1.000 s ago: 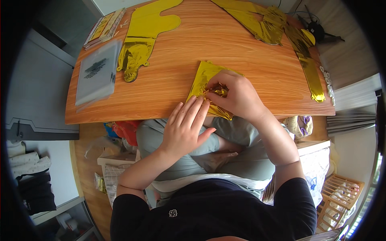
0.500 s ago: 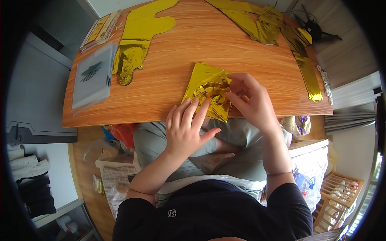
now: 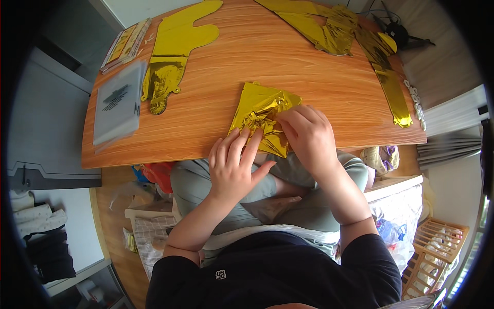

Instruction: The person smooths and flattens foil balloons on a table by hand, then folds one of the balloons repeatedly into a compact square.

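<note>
Crumpled gold foil balloon at desk near edge: left hand fingers spread flat on its lower edge, right hand fingers pinching its right side.

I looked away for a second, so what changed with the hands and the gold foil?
The left hand slid up from the table edge onto the folded gold foil, fingers pressing it. The right hand kept pinching its crumpled middle. The other foil pieces stayed put.

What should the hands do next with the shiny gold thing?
Probably press the crumpled middle flat. The folded gold foil piece lies at the table edge, still wrinkled; the left hand rests fingertips on its near edge, the right hand covers its right side.
</note>
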The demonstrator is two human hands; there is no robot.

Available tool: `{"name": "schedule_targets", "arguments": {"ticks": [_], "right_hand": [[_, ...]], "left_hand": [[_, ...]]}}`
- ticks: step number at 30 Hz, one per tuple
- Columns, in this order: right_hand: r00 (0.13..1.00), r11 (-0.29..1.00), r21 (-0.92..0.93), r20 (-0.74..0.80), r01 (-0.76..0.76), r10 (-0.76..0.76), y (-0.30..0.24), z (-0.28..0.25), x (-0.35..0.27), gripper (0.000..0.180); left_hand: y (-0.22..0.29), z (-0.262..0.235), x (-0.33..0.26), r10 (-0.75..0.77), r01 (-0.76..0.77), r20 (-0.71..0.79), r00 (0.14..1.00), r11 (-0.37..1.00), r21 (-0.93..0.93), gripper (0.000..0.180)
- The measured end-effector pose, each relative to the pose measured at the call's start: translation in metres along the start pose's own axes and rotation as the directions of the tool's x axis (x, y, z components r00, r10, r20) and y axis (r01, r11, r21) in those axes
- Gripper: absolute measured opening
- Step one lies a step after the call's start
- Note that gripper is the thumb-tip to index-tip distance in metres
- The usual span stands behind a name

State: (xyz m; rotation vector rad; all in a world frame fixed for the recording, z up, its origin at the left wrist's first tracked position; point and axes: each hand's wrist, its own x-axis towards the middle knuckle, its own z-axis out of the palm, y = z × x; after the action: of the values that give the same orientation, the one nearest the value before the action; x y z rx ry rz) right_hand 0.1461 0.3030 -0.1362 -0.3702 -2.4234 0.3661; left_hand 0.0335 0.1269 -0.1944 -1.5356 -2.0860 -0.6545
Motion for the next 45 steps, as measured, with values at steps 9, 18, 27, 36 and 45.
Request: {"name": "schedule_targets", "arguments": {"ticks": [9, 18, 27, 36, 45], "right_hand": [[0.987, 0.992, 0.037, 0.109, 0.117, -0.12, -0.012, -0.02, -0.029, 0.035], [0.98, 0.976, -0.166, 0.167, 0.141, -0.113, -0.057, 0.006, -0.037, 0.04], [0.993, 0.959, -0.257, 0.015, 0.118, -0.118, -0.047, 0.013, -0.046, 0.028], [0.991, 0.987, -0.09, 0.004, 0.135, -0.135, -0.029, 0.013, -0.039, 0.024], [0.993, 0.932, 0.344, 0.038, -0.116, 0.109, -0.011, -0.006, -0.028, 0.022]], "left_hand": [[-0.021, -0.041, 0.025, 0.014, 0.026, 0.23, 0.973, 0.985, -0.169, 0.056], [-0.083, -0.036, 0.111, 0.225, 0.013, 0.439, 0.87, 0.879, -0.476, 0.022], [-0.074, -0.017, 0.114, 0.459, -0.37, 0.272, 0.846, 0.872, -0.321, 0.035], [-0.071, -0.017, 0.118, 0.548, -0.323, 0.493, 0.676, 0.822, -0.47, 0.063], [-0.074, -0.009, 0.112, 0.543, -0.366, 0.555, 0.63, 0.838, -0.404, 0.081]]}}
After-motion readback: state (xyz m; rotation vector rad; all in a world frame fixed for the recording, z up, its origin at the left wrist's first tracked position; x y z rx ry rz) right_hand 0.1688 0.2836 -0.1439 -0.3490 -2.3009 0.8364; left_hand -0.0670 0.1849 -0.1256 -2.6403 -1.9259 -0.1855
